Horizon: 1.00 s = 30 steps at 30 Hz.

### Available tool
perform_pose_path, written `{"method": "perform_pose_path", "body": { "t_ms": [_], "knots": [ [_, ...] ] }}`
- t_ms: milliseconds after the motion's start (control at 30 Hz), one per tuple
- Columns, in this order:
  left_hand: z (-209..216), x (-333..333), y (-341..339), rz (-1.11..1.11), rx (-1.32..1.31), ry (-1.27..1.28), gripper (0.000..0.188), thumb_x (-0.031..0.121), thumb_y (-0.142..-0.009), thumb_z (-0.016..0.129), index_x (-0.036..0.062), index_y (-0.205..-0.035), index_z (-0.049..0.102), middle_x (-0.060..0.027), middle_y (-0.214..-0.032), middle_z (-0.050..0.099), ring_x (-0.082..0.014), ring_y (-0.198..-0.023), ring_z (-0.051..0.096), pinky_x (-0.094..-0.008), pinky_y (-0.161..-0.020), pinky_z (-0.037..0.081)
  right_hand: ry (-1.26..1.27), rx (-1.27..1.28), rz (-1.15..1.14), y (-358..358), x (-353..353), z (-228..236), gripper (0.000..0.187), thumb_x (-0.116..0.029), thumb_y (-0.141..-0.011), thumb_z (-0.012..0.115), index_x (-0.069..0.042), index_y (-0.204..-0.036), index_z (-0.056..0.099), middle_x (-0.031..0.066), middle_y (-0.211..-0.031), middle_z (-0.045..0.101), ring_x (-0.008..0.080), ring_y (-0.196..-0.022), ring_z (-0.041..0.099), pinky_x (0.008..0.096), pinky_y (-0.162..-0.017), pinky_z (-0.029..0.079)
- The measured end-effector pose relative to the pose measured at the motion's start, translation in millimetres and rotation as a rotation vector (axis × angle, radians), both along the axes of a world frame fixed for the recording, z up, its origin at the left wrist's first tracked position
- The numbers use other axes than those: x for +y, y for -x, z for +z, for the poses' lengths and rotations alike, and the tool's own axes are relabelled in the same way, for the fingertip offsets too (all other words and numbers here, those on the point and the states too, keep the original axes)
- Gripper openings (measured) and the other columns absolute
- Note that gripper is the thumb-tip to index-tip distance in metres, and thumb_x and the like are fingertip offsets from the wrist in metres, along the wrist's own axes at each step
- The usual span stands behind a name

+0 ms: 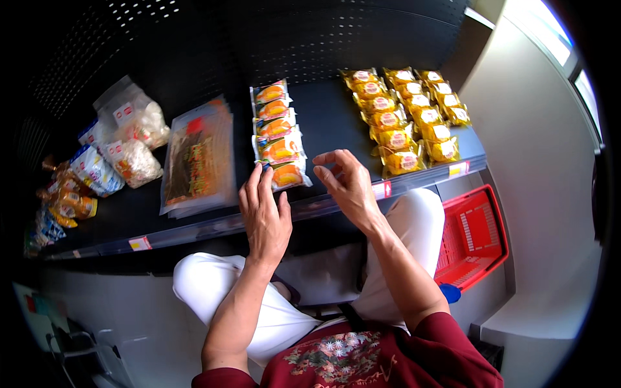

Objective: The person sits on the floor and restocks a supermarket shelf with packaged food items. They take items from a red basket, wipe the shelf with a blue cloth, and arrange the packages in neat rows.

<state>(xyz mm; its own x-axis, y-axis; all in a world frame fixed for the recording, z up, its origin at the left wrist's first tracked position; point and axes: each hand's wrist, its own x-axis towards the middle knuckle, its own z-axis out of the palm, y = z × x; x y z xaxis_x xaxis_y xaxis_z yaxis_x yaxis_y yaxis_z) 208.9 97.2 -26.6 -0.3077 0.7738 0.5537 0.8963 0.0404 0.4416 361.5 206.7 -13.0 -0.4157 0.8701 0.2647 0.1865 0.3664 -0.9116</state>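
Note:
A column of white-and-orange snack packets (280,152) runs from the shelf's front edge toward its back. By the left corner of the nearest snack packet (289,176) is my left hand (264,216), its fingers stretched out and the fingertips at or just over the wrapper. My right hand (348,183) hovers to the right of the same column, fingers bent and apart, with nothing between them. Right of it stand rows of yellow-wrapped round cakes (399,139) with pale round labels.
Flat clear packs (198,155) of brown food lie left of the column. Further left are bags of pale puffed snacks (132,161), a blue-and-white bag (96,169) and small brown packs (73,197). A red basket (495,213) stands on the floor beside my right knee. A perforated black panel (297,39) backs the shelf.

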Motion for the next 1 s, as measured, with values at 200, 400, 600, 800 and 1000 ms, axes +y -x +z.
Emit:
{"method": "perform_pose_path", "body": {
  "t_ms": [200, 400, 600, 800, 1000],
  "knots": [
    [-6.3, -2.3, -32.6, -0.241, 0.133, 0.051, 0.051, 0.009, -0.087, 0.072, 0.0042, -0.136, 0.056, -0.0136, -0.145, 0.052, -0.0345, -0.132, 0.047, -0.0474, -0.113, 0.036, 0.079, 0.374, -0.163, -100.7, -14.1, 30.1, 0.010, -0.009, -0.100, 0.064, -0.003, -0.107, 0.069, -0.0008, -0.097, 0.066, 0.0050, -0.076, 0.058, 0.0205, -0.062, 0.047],
    [-12.0, 0.9, -58.5, -0.390, 0.222, 0.184, 0.057, 0.009, -0.088, 0.071, 0.0036, -0.142, 0.052, -0.0145, -0.151, 0.048, -0.0324, -0.136, 0.045, -0.0462, -0.114, 0.035, 0.157, 0.328, -0.528, -271.4, -9.8, -37.9, 0.019, -0.020, -0.102, 0.065, -0.004, -0.109, 0.071, 0.0054, -0.100, 0.073, 0.0050, -0.075, 0.060, 0.0210, -0.063, 0.051],
    [-15.1, 14.1, -75.1, -0.436, 0.337, 0.252, 0.062, 0.011, -0.091, 0.070, 0.0055, -0.147, 0.046, -0.0147, -0.153, 0.045, -0.0318, -0.141, 0.042, -0.0468, -0.116, 0.033, 0.621, -0.064, -0.692, -380.0, -41.1, -164.4, 0.029, -0.023, -0.100, 0.063, -0.003, -0.121, 0.065, 0.0061, -0.101, 0.069, 0.0126, -0.085, 0.067, 0.0256, -0.066, 0.059],
    [-18.5, 23.1, -83.7, -0.379, 0.432, 0.354, 0.066, 0.012, -0.091, 0.070, 0.0065, -0.151, 0.042, -0.0150, -0.150, 0.047, -0.0320, -0.138, 0.045, -0.0474, -0.114, 0.034, 0.712, -0.824, -0.447, -408.2, -47.1, -278.1, 0.055, -0.039, -0.088, 0.074, 0.002, -0.124, 0.062, 0.0233, -0.111, 0.071, 0.0308, -0.097, 0.071, 0.0413, -0.081, 0.059],
    [-15.9, 22.2, -91.7, -0.344, 0.490, 0.396, 0.072, 0.012, -0.089, 0.073, 0.0063, -0.152, 0.039, -0.0149, -0.151, 0.046, -0.0314, -0.138, 0.044, -0.0467, -0.115, 0.033, 0.911, -1.239, -0.276, -380.0, -54.9, -298.2, 0.059, -0.046, -0.076, 0.079, -0.002, -0.115, 0.071, 0.0188, -0.116, 0.072, 0.0337, -0.110, 0.070, 0.0421, -0.091, 0.057]
  ]
}}
